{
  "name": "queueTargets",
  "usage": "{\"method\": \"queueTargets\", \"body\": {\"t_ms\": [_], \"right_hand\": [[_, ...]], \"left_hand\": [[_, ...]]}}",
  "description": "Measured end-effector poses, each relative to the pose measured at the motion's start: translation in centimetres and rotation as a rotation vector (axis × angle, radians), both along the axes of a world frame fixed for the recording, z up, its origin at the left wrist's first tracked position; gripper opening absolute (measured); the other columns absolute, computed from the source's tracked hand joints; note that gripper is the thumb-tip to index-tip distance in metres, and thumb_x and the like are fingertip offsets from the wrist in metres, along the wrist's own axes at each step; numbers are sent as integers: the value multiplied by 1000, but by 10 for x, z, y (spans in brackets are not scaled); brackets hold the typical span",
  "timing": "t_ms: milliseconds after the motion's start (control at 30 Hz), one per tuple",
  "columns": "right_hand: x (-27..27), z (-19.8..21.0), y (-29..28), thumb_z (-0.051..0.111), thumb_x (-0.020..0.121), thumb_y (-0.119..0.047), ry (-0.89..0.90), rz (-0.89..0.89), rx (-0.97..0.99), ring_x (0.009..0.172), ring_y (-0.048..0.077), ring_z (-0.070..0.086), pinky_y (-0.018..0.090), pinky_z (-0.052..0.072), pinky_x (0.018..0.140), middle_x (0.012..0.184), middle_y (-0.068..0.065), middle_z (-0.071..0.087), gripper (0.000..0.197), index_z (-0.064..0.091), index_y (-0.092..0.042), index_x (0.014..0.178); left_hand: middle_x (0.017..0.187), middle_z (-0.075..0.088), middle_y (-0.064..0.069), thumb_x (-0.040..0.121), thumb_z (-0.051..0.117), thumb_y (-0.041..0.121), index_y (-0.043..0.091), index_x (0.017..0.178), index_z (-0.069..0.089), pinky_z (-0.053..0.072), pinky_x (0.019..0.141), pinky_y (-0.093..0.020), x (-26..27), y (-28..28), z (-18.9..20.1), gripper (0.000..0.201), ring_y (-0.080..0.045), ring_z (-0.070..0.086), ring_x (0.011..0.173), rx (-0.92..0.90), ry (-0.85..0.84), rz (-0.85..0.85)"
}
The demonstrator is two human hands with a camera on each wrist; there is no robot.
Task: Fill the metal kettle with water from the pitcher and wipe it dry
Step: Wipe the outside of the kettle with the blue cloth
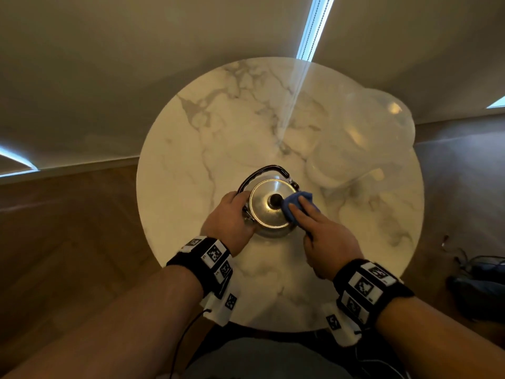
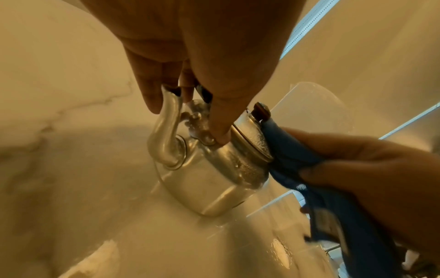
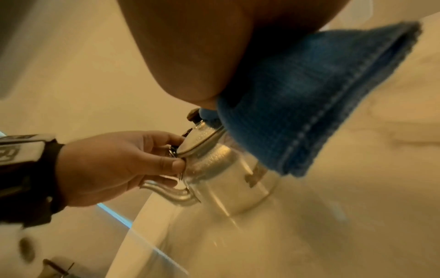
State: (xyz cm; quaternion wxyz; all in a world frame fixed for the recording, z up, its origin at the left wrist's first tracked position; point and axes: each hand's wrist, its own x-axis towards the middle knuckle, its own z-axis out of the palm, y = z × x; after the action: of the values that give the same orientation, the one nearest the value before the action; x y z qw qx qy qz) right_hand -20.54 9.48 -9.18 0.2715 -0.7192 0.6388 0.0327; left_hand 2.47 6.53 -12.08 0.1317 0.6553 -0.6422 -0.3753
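The metal kettle (image 1: 269,214) stands upright near the middle of the round marble table (image 1: 218,132), with its lid on and its black handle folded back. My left hand (image 1: 240,207) grips its left side: the thumb rests on the handle hinge and the fingers curl by the spout (image 2: 164,135). My right hand (image 1: 300,212) holds a folded blue cloth (image 1: 302,196) and presses it against the right edge of the lid, beside the black knob. Droplets dot the kettle's shoulder (image 2: 240,165). Blue cloth (image 3: 297,105) covers the kettle's right shoulder in the right wrist view.
A clear plastic pitcher (image 1: 363,138) stands on the table behind and to the right of the kettle. A dark bag with cables (image 1: 481,285) lies on the wooden floor at the right. Walls close in behind the table.
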Motion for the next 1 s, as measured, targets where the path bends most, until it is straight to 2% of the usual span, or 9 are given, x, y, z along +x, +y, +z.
{"method": "queueTargets", "body": {"t_ms": [167,300,400,500,633,767,833,933,1000], "right_hand": [[25,9,-50,45,97,-15,-63,38,-46,144,19,44,33,41,109,168,-13,27,64,36,-36,157],[24,21,-54,43,98,-16,32,121,32,145,18,43,32,39,110,168,-15,27,66,32,-38,159],[12,32,-45,46,97,-17,34,90,49,135,23,53,32,44,101,159,-11,46,62,41,-42,154],[28,44,-61,47,99,-20,-21,-7,74,111,28,63,29,42,83,122,1,69,46,61,-38,139],[68,51,-92,50,89,-9,20,100,155,107,32,64,38,52,91,111,8,70,29,72,-20,103],[64,62,-94,50,97,-10,14,75,179,113,28,63,33,49,97,116,4,68,34,72,-20,120],[61,63,-91,50,99,-10,-3,8,112,104,22,61,27,42,87,109,1,65,33,70,-18,123],[82,49,-84,49,98,-25,85,76,75,86,24,55,35,48,80,91,2,57,19,65,-19,104],[97,38,-77,50,88,-30,194,215,88,89,27,60,44,55,86,87,1,54,14,53,-17,90]], "left_hand": [[135,57,1,79,78,27,29,139,54,53,97,-39,-4,0,-1,65,-25,64,114,10,-31,13],[135,57,0,80,77,24,29,140,54,53,98,-40,-7,1,-3,64,-26,63,115,12,-46,28],[134,56,1,82,76,22,31,139,54,54,99,-42,-8,2,-4,61,-26,64,113,18,-33,54],[133,57,1,83,73,22,30,137,55,54,98,-43,-9,3,-5,57,-26,65,111,17,-31,64],[131,58,-1,81,70,27,27,137,55,54,96,-45,-9,3,-3,57,-28,65,110,18,-13,56],[128,60,-1,82,73,24,26,136,57,54,95,-42,-8,4,-2,56,-27,65,109,10,6,61],[128,60,0,83,73,23,26,136,56,54,95,-43,-7,4,-3,56,-27,65,108,3,14,59],[130,59,-1,85,71,27,26,136,56,55,94,-44,-7,3,-1,54,-27,65,109,19,22,54],[132,58,-2,86,72,26,25,138,55,54,95,-43,-7,3,1,55,-28,64,110,42,17,36]]}}
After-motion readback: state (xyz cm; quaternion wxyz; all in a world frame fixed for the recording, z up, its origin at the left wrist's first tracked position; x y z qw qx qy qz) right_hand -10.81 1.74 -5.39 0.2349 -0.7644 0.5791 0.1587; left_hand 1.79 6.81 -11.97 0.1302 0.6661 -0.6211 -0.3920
